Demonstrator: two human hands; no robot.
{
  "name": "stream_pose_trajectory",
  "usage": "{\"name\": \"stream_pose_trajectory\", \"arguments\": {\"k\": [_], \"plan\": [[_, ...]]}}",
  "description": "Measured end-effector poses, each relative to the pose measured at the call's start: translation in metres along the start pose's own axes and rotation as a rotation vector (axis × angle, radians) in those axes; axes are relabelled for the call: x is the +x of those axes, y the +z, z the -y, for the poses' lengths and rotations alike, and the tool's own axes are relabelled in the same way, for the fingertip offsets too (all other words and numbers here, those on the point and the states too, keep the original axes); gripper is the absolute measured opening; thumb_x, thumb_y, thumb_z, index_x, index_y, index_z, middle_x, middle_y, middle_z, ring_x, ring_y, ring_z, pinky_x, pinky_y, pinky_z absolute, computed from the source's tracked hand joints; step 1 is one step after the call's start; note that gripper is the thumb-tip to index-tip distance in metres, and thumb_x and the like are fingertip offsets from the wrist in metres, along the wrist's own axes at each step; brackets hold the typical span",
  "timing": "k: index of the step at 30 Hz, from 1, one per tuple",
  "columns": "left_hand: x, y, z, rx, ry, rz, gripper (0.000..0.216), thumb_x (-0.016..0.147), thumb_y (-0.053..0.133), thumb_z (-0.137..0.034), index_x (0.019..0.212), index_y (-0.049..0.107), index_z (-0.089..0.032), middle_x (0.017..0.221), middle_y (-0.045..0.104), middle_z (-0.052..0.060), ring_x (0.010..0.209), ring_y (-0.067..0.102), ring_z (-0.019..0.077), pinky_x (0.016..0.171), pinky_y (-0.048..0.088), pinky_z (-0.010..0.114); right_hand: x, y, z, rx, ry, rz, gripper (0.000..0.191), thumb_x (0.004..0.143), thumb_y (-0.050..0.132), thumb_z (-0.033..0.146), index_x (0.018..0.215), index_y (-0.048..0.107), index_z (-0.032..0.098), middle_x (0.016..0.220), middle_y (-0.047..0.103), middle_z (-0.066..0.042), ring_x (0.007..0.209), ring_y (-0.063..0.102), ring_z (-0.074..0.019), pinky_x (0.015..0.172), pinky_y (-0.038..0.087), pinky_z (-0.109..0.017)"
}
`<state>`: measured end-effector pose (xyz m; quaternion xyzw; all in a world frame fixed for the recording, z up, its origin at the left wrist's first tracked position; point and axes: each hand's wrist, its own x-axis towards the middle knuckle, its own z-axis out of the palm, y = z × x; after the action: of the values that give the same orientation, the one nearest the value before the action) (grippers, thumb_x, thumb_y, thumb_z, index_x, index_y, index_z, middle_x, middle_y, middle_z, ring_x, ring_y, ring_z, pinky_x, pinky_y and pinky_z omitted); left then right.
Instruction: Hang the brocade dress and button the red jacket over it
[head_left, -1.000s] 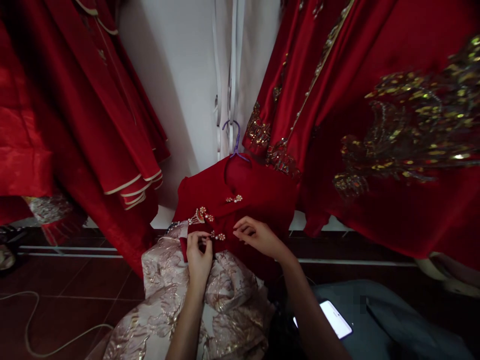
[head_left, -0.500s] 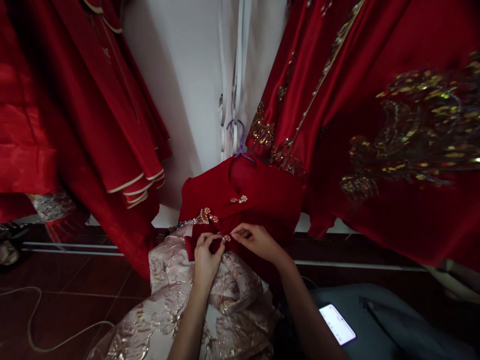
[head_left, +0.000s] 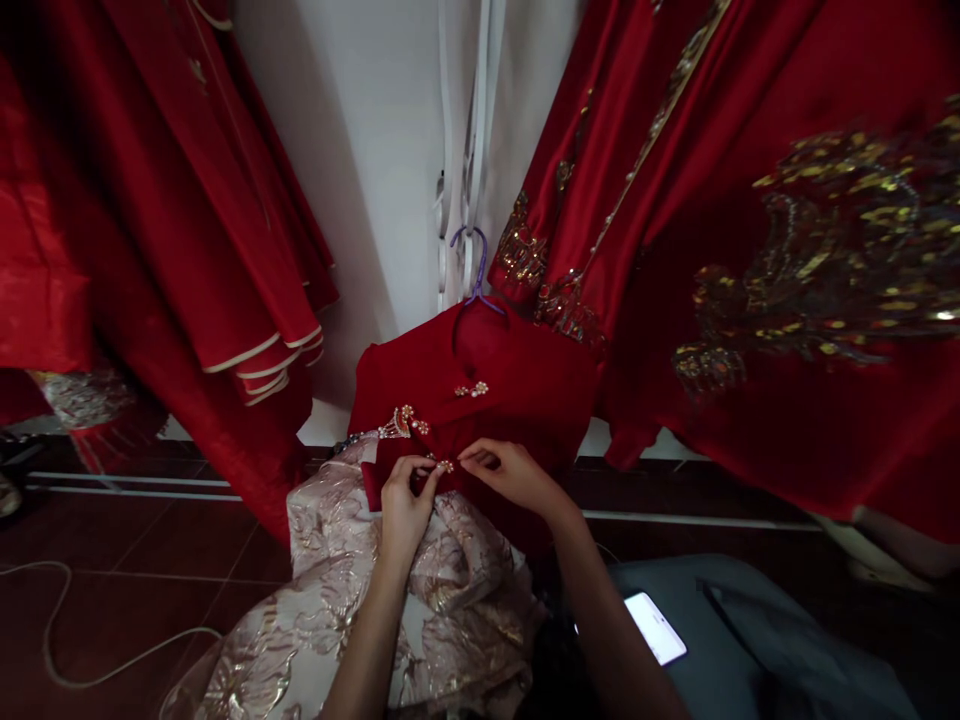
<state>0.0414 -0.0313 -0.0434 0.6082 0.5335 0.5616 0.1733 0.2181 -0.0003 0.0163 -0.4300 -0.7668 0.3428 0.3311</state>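
Observation:
A dark red dress [head_left: 517, 385] hangs on a purple hanger [head_left: 471, 268] in front of me, over a pale gold brocade garment [head_left: 450, 590]. Its front carries pearl clasps: one near the collar [head_left: 471, 389], one at the left [head_left: 402, 424], and a lower one [head_left: 444, 465]. My left hand [head_left: 402, 505] and my right hand [head_left: 516, 475] meet at the lower clasp. Both pinch the red cloth and the clasp between fingertips.
Long red gowns hang on the left [head_left: 187, 220] and, with gold embroidery, on the right [head_left: 787, 260], against a white wall [head_left: 375, 150]. A lit phone [head_left: 655, 627] lies on grey fabric [head_left: 757, 650] at lower right. A white cord [head_left: 52, 640] trails over the dark red floor.
My two hands have drawn together at the lower clasp; a second ago the right hand was apart from it. The view has shifted slightly.

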Motion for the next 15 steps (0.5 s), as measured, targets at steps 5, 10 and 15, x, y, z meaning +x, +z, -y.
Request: {"name": "stream_pose_trajectory", "arguments": {"k": [5,10,15], "plan": [[0.0,-0.002,0.001,0.032,-0.021,0.019,0.017,0.078,0.06,-0.035,0.082,0.062,-0.018,0.079,0.064,0.002,0.074,0.06,0.0145,0.072,0.046,0.026,0.001,0.006,-0.002,-0.027,-0.011,0.055,0.019,0.077,0.059,0.033,0.089,0.068,0.021,0.083,0.071,-0.004,0.077,0.066,-0.0173,0.072,0.051,-0.03],[0.0,0.0,0.002,0.052,-0.011,0.027,0.016,0.079,0.057,-0.034,0.083,0.06,-0.018,0.081,0.063,0.003,0.075,0.06,0.0142,0.073,0.046,0.026,0.001,0.005,-0.006,-0.034,0.002,0.06,0.019,0.077,0.059,0.032,0.09,0.067,0.021,0.084,0.071,-0.004,0.078,0.065,-0.0171,0.071,0.05,-0.029],[0.0,0.001,0.001,0.093,-0.003,0.069,0.014,0.078,0.057,-0.03,0.085,0.061,-0.018,0.082,0.064,0.003,0.078,0.061,0.0151,0.076,0.046,0.028,0.003,0.012,-0.011,-0.061,0.041,0.091,0.019,0.075,0.059,0.027,0.092,0.064,0.019,0.084,0.07,-0.004,0.072,0.064,-0.0154,0.066,0.048,-0.026]]}}
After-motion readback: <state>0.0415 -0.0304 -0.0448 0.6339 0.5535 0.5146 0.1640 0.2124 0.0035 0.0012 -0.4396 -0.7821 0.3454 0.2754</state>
